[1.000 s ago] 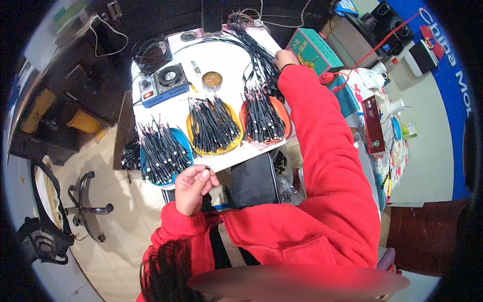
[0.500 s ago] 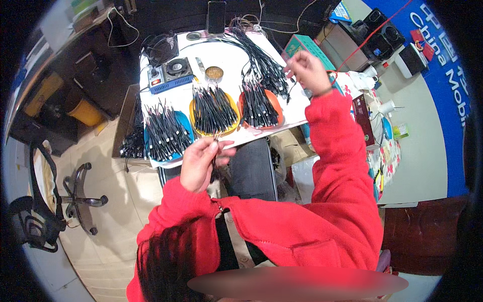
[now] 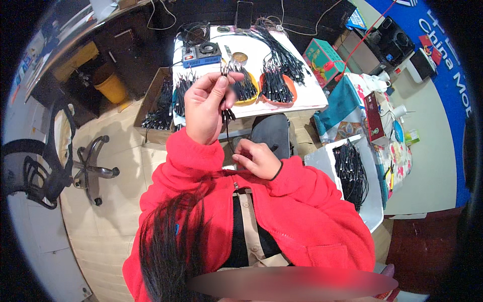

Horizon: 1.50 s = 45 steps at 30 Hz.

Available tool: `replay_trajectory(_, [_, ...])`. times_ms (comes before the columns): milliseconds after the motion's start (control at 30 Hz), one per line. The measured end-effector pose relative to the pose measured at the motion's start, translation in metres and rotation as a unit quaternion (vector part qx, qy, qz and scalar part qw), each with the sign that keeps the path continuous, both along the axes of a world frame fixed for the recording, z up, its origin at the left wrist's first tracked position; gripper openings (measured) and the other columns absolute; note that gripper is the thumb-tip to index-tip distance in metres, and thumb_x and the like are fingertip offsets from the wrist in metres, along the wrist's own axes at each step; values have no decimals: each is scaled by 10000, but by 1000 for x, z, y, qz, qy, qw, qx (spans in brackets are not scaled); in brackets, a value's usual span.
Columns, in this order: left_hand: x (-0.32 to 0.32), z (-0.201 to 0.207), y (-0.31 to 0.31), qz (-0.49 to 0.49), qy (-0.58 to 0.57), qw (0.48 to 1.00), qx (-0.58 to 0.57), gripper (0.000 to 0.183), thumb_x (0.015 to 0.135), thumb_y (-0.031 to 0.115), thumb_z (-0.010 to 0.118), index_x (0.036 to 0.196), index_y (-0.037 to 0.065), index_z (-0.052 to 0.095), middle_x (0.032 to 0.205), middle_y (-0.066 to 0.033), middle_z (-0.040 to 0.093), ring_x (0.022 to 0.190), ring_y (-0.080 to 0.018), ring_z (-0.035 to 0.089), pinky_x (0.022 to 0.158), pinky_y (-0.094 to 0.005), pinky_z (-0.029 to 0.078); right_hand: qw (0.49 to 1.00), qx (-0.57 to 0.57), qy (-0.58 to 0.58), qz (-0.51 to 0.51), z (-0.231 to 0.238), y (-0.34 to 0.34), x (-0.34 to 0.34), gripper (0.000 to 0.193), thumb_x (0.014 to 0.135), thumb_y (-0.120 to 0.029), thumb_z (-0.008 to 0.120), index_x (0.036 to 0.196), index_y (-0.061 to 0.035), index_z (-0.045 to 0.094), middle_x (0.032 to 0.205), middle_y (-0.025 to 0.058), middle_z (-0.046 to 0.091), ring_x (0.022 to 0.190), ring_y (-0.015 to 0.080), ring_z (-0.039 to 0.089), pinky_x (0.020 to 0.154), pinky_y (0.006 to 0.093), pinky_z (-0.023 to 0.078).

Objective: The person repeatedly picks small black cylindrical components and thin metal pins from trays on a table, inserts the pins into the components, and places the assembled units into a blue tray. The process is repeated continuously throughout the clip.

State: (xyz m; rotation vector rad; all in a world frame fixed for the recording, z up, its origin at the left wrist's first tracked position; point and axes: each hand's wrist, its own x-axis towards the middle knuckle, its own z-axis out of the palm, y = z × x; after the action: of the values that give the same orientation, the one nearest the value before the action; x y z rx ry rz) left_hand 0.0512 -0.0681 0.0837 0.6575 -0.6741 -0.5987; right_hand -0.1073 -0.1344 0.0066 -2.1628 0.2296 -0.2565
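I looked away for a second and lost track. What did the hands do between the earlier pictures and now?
The right hand left the cable bundle at the far side of the white table and drew back to the chest. The left hand rose from the table's near edge, its fingers now pinching a thin black cable that hangs down. The trays of black cables stayed put.

Black cables (image 3: 227, 108) hang from the left hand (image 3: 205, 103) of a red sleeve (image 3: 188, 161). White worktop (image 3: 307, 93), orange tray (image 3: 291, 95), yellow tray (image 3: 246, 100), blue box (image 3: 201, 59), teal carton (image 3: 322, 54).
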Motion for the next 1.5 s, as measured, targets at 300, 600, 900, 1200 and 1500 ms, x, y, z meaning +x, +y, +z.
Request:
replay_trajectory(300, [-37,0,68,25,-109,993,28,155,930,95,545,984,-27,624,952,-90,670,571,-33,445,511,-171,362,948,220,-230,-9,94,-22,14,177,887,-130,613,1004,2,605,874,38,642,767,81,592,649,213,462])
replay_trajectory(600, [-50,-3,81,20,-69,997,35,144,942,88,513,965,-21,604,963,-159,668,602,-82,533,527,-183,412,939,146,-304,-58,115,13,15,106,842,-85,671,867,-2,610,768,-2,618,683,45,557,618,195,453])
replay_trajectory(900, [-63,-17,62,288,-316,902,52,109,888,52,597,957,-24,633,719,-38,620,579,-51,512,505,-202,406,934,-3,-321,-158,92,35,-1,113,806,-60,676,770,-6,584,687,14,603,579,22,527,491,177,402])
replay_trajectory(1200, [-63,-16,69,-70,-55,993,82,162,923,90,554,1014,-22,628,701,-7,589,553,-17,438,478,-152,315,941,191,-278,18,87,8,-15,123,848,-35,650,952,16,610,864,43,642,810,78,603,722,215,485])
replay_trajectory(1500, [-75,-25,65,196,-327,917,119,146,895,53,581,1001,-28,641,778,-44,644,674,-101,589,572,-220,452,932,49,-353,-68,78,18,-15,76,820,-5,657,840,-6,584,822,49,626,656,81,618,565,191,480])
